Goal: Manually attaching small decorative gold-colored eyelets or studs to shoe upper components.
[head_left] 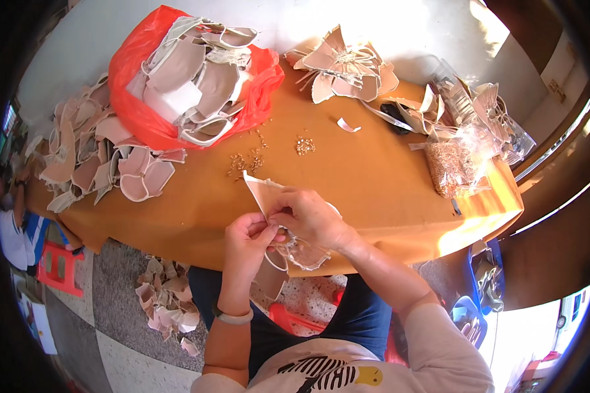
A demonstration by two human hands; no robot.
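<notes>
Head view, bra (pixel 263 191): between both hands at the table's (pixel 367 173) near edge, partly overhanging, apparently for close handling.
Left hand (pixel 249 237): thumb and fingers narrowed on the bra, seemingly to steady it.
Right hand (pixel 309 217): fingers bent, holding the bra beside the left fingertips; cannot tell whether something small is pinched too.
Gold bits (pixel 304 145): loose piles beyond the hands, presumably for easy reach.
Clear bag (pixel 447 168): near the right corner, containing similar bits.
Red bag (pixel 130 85): toward the far left edge, open, seemingly to contain its heap.
</notes>
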